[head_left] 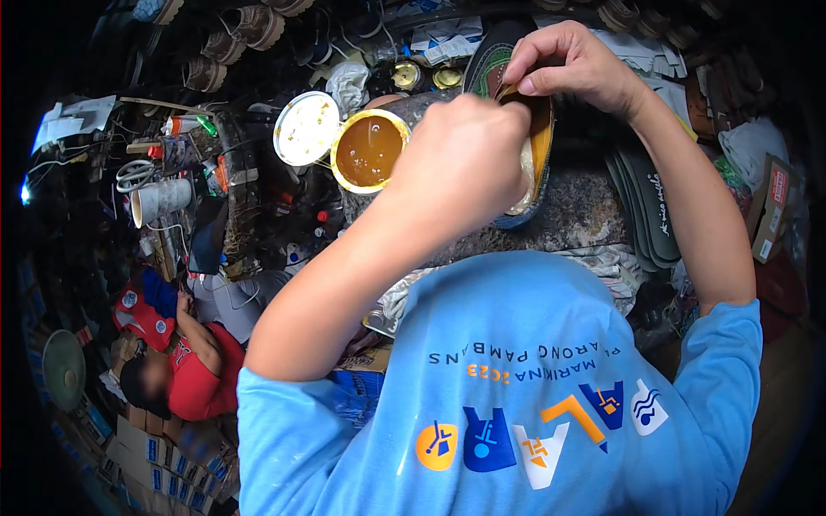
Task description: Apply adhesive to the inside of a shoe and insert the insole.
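A shoe (540,142) with a yellow lining and a bluish outer side stands over the worn, dark work surface in front of me. My right hand (581,69) pinches the edge of its opening between thumb and fingers. Close beside it, my left hand (469,155) is closed in a fist at the shoe's near left side; its fingertips and anything in them are hidden from view. Left of that fist sits an open tub of amber glue (370,155), its rim smeared yellow. A green-and-dark shoe piece (492,69) lies behind my hands.
A stained white lid (307,129) leans by the tub, with small open tins (406,75) behind. Dark insoles (641,206) are stacked at right, near a cardboard box (772,206). Several shoes (255,27) line the back. At left sits a person in red (202,370).
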`<control>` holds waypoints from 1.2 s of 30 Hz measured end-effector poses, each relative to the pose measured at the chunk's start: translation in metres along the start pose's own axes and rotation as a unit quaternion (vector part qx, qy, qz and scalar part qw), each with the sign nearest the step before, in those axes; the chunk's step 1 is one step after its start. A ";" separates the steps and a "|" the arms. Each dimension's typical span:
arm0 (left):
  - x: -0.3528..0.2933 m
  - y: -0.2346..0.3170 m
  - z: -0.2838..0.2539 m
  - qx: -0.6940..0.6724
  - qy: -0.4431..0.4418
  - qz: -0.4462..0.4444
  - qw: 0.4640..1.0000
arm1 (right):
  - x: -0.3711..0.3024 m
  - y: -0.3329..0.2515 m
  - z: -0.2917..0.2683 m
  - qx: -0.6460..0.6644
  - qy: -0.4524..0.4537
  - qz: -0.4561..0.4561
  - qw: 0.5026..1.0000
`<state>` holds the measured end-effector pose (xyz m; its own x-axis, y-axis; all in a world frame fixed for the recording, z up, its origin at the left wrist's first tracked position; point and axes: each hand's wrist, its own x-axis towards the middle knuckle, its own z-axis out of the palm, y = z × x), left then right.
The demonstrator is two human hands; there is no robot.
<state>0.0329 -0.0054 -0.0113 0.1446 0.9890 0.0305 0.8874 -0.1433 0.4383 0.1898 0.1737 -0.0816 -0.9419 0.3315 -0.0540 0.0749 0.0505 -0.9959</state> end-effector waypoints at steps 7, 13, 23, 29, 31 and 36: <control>0.006 -0.002 0.018 0.047 -0.006 0.009 0.999 | 0.005 -0.005 0.005 -0.023 0.011 0.013 1.000; -0.011 0.016 0.009 0.079 -0.076 0.005 0.994 | 0.010 -0.004 0.013 -0.009 -0.010 -0.024 1.000; 0.026 0.006 0.044 0.215 -0.054 -0.059 0.973 | 0.016 -0.006 0.018 0.001 0.013 -0.043 0.999; 0.026 0.000 0.048 0.235 -0.040 -0.069 0.969 | 0.018 -0.003 0.019 -0.010 0.020 -0.052 0.998; 0.024 -0.004 0.045 0.230 -0.034 -0.014 0.972 | 0.016 -0.004 0.020 0.009 0.020 -0.044 0.999; -0.005 0.029 -0.023 0.155 -0.141 0.021 0.978 | 0.014 -0.003 0.021 -0.009 0.022 -0.044 0.999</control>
<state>0.0483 -0.0133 0.0219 0.2591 0.9390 -0.2261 0.9621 -0.2301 0.1466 0.1696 0.1585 -0.0812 -0.9296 0.3667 0.0380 -0.0016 0.0992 -0.9951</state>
